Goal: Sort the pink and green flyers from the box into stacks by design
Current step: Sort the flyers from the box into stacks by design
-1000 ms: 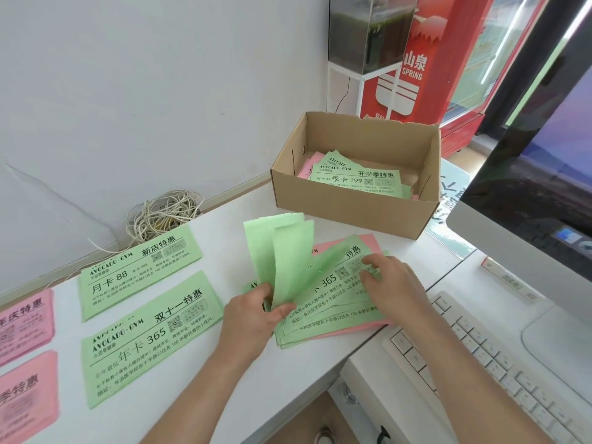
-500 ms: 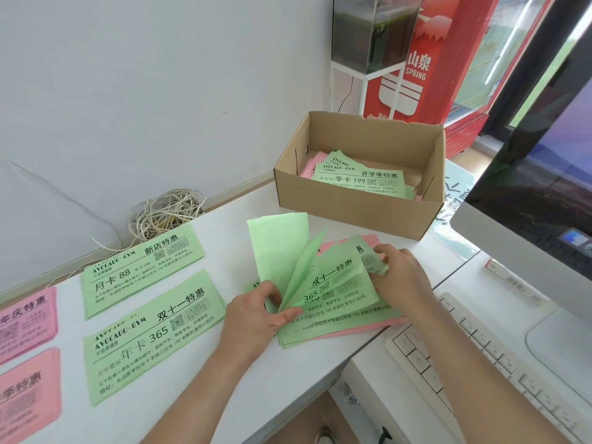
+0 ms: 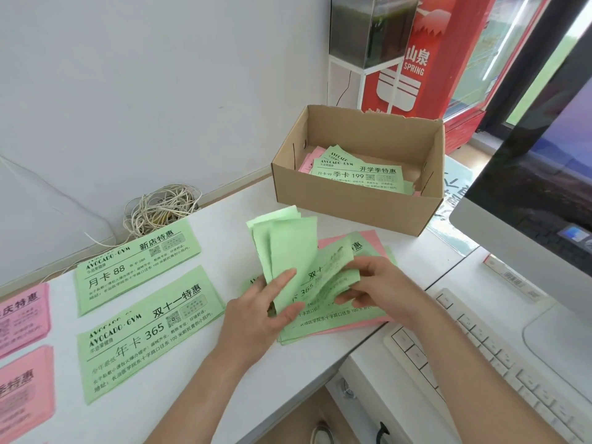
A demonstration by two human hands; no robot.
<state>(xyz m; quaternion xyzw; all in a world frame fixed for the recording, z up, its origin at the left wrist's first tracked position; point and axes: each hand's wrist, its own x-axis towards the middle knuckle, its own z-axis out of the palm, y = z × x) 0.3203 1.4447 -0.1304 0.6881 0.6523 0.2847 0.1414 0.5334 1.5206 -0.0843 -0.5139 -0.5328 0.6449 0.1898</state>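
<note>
Box (image 3: 352, 208) behind, keyboard (image 3: 480, 363) right, open desk (image 3: 229, 219) left of box

The left hand (image 3: 256, 315) holds green flyers (image 3: 282, 248) standing up between thumb and fingers. The right hand (image 3: 381, 290) pinches a bent green flyer (image 3: 333, 274). The box (image 3: 352, 203) sits beyond the fingertips.

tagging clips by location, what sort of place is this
Likely a gym's front desk or small office: desktop monitor and keyboard, Avocado Gym promo flyers laid out, a red drinks fridge behind.
</note>
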